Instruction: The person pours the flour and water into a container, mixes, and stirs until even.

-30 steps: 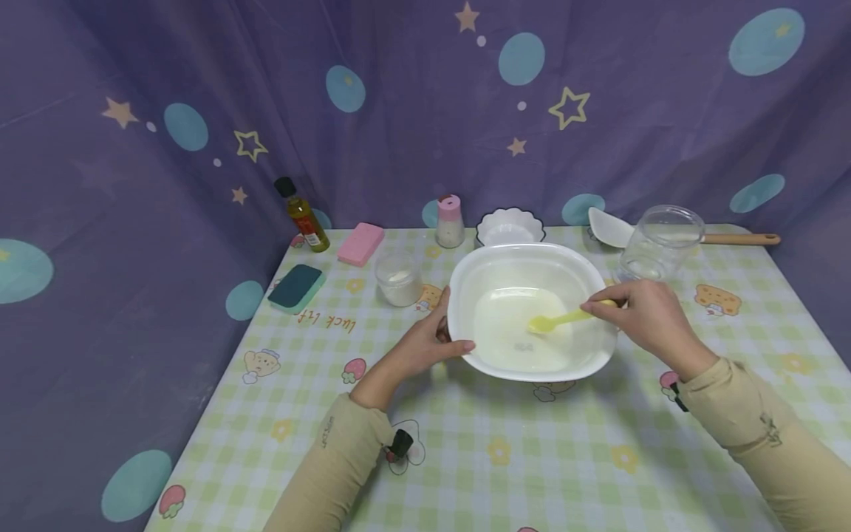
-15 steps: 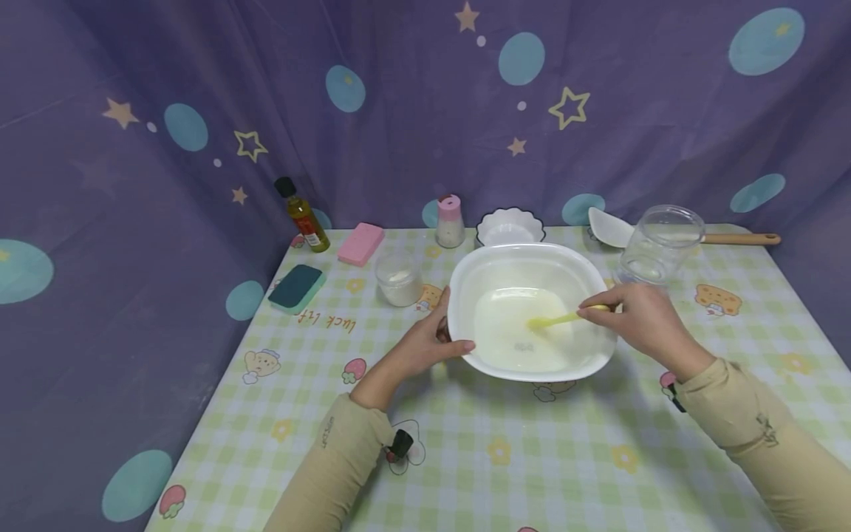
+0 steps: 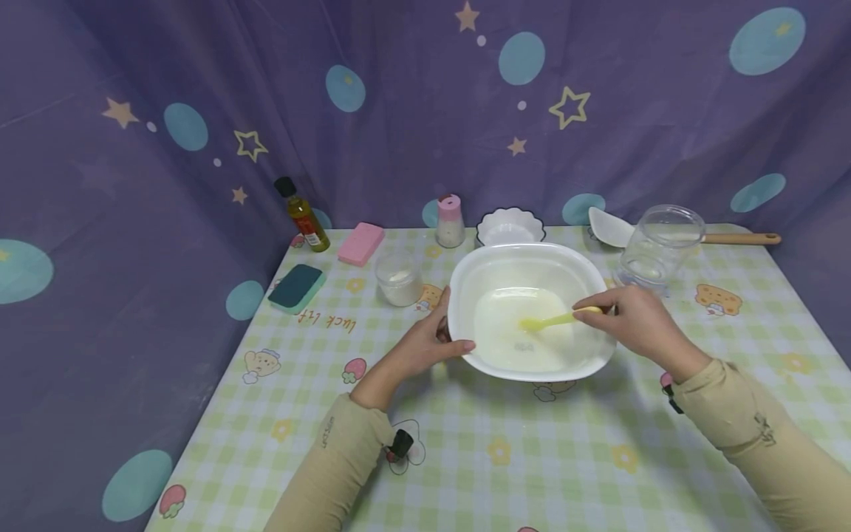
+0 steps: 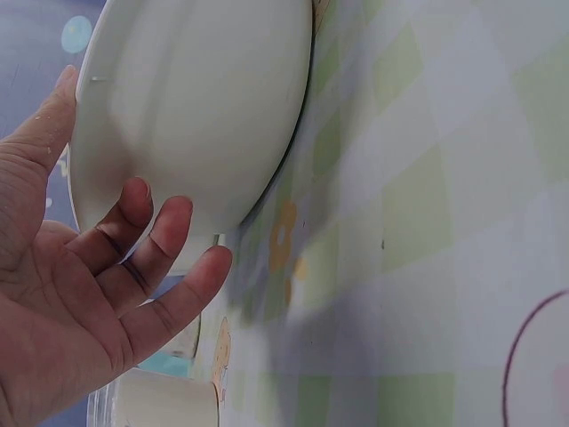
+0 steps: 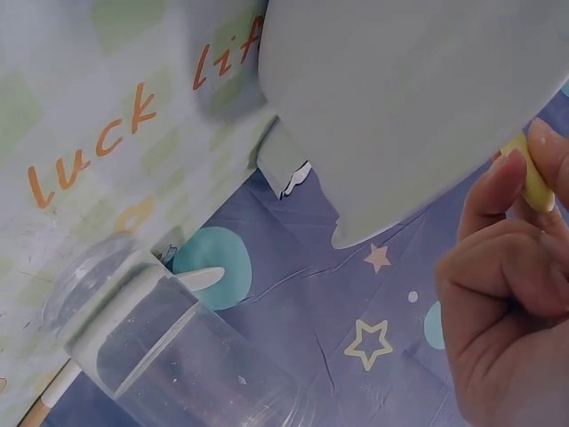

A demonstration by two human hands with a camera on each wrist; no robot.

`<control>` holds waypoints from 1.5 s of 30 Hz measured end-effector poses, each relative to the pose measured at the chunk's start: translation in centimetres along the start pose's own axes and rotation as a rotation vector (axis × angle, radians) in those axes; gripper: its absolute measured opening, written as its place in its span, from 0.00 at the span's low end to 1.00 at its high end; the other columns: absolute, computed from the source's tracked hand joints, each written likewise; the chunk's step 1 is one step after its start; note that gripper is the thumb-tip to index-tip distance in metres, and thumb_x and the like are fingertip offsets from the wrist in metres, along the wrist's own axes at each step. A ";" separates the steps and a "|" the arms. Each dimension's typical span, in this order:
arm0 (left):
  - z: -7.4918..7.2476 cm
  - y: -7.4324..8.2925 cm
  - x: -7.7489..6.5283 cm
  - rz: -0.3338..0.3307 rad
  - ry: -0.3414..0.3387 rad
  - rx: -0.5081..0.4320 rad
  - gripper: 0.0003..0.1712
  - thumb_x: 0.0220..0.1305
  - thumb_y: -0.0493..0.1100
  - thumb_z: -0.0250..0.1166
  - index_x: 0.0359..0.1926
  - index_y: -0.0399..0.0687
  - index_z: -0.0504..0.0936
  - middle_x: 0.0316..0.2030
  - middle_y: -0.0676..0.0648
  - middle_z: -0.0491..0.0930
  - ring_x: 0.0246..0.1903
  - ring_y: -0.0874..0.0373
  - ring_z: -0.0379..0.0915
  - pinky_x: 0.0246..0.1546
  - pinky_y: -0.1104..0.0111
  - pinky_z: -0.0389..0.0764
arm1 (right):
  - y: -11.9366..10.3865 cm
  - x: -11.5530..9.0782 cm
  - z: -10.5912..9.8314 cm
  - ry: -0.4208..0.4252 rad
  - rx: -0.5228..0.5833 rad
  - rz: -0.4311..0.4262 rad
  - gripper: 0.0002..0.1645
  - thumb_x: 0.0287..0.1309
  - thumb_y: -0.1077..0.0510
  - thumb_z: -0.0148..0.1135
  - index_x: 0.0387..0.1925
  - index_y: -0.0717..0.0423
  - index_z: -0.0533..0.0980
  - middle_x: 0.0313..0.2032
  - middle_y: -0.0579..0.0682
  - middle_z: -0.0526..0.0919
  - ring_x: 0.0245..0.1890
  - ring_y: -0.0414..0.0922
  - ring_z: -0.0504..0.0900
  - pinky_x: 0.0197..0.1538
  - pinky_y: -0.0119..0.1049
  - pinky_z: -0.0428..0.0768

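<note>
A white basin (image 3: 598, 356) with pale liquid (image 3: 512, 343) in it stands mid-table in the head view. My left hand (image 3: 422, 338) holds its left side, thumb and forefinger at the rim. In the left wrist view, the other fingers of this left hand (image 4: 98, 294) curve beside the basin's outer wall (image 4: 204, 98). With thumb and fingertips my right hand (image 3: 641, 321) pinches the handle of a small yellow spoon (image 3: 555, 320). The spoon's bowl end dips into the liquid. In the right wrist view only its handle end (image 5: 533, 182) shows between the fingers.
Left of the basin stands a jar of white powder (image 3: 401, 284). Behind are a pink-topped shaker (image 3: 450, 222) and a scalloped dish (image 3: 510, 225). A clear jar (image 3: 658, 247) and a spatula (image 3: 741, 239) lie right; sponges (image 3: 297, 287) and an oil bottle (image 3: 306, 222) left.
My right hand has moved slightly left, shifting the spoon's tip left through the liquid. The left hand and the basin have stayed put.
</note>
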State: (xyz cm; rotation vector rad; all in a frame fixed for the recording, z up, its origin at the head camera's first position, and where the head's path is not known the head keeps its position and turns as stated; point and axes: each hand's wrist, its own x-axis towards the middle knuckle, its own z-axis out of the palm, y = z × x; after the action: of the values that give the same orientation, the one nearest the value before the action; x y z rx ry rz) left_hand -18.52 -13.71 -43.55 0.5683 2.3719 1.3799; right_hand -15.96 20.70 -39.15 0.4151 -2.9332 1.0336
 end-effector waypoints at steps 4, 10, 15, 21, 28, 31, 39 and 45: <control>0.0 0.0 0.0 0.001 -0.001 -0.004 0.63 0.58 0.54 0.71 0.78 0.58 0.33 0.35 0.50 0.83 0.33 0.54 0.75 0.39 0.65 0.74 | 0.0 -0.2 0.0 0.018 0.021 -0.015 0.18 0.63 0.48 0.65 0.46 0.55 0.85 0.33 0.49 0.83 0.23 0.45 0.69 0.24 0.37 0.67; 0.0 0.0 0.1 0.007 -0.001 -0.003 0.64 0.58 0.56 0.71 0.78 0.58 0.33 0.35 0.49 0.84 0.33 0.55 0.75 0.39 0.65 0.74 | 0.1 -0.4 0.1 0.055 0.057 -0.023 0.17 0.66 0.49 0.61 0.48 0.54 0.84 0.30 0.49 0.84 0.29 0.46 0.79 0.25 0.37 0.70; 0.0 0.0 0.0 0.004 -0.002 -0.006 0.63 0.59 0.52 0.72 0.78 0.57 0.33 0.35 0.50 0.83 0.33 0.54 0.75 0.39 0.65 0.74 | 0.1 -0.4 0.1 0.084 0.089 -0.009 0.19 0.68 0.48 0.58 0.50 0.55 0.83 0.32 0.51 0.85 0.27 0.47 0.78 0.24 0.36 0.70; 0.0 0.0 0.0 0.011 -0.007 -0.005 0.63 0.59 0.53 0.71 0.78 0.56 0.32 0.35 0.49 0.83 0.33 0.55 0.75 0.39 0.65 0.75 | 0.4 -0.5 0.0 0.103 0.119 0.036 0.20 0.69 0.50 0.57 0.52 0.58 0.82 0.39 0.57 0.86 0.25 0.47 0.76 0.23 0.35 0.70; 0.0 0.0 0.1 0.012 -0.005 -0.012 0.63 0.59 0.52 0.71 0.78 0.57 0.33 0.35 0.49 0.83 0.32 0.55 0.75 0.38 0.66 0.75 | 0.7 -0.6 -0.3 0.115 0.129 0.098 0.20 0.65 0.49 0.62 0.50 0.58 0.83 0.31 0.55 0.83 0.21 0.45 0.69 0.22 0.35 0.68; 0.0 0.1 0.1 0.009 -0.002 -0.012 0.63 0.59 0.51 0.71 0.78 0.57 0.33 0.35 0.49 0.83 0.32 0.55 0.75 0.38 0.66 0.75 | 0.8 -0.7 -0.5 0.087 0.178 0.157 0.22 0.65 0.47 0.62 0.52 0.58 0.82 0.37 0.57 0.83 0.25 0.45 0.70 0.24 0.35 0.69; 0.0 0.4 0.0 0.028 -0.007 -0.013 0.60 0.62 0.45 0.70 0.78 0.54 0.32 0.35 0.46 0.83 0.31 0.56 0.75 0.37 0.67 0.74 | 1.0 -0.9 -0.7 0.067 0.327 0.307 0.28 0.65 0.45 0.62 0.57 0.60 0.78 0.56 0.60 0.76 0.35 0.45 0.70 0.31 0.34 0.71; 0.0 0.3 0.1 0.026 -0.016 -0.027 0.61 0.62 0.41 0.69 0.77 0.50 0.31 0.36 0.44 0.83 0.31 0.54 0.75 0.36 0.66 0.75 | 1.5 -1.3 -1.0 0.071 0.425 0.336 0.29 0.65 0.46 0.61 0.59 0.61 0.76 0.57 0.54 0.74 0.25 0.42 0.66 0.27 0.34 0.69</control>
State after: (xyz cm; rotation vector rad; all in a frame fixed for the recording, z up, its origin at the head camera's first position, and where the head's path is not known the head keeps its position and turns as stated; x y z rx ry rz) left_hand -18.54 -13.48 -43.30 0.6023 2.3380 1.4104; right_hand -15.19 22.73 -39.40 -0.1257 -2.7640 1.6797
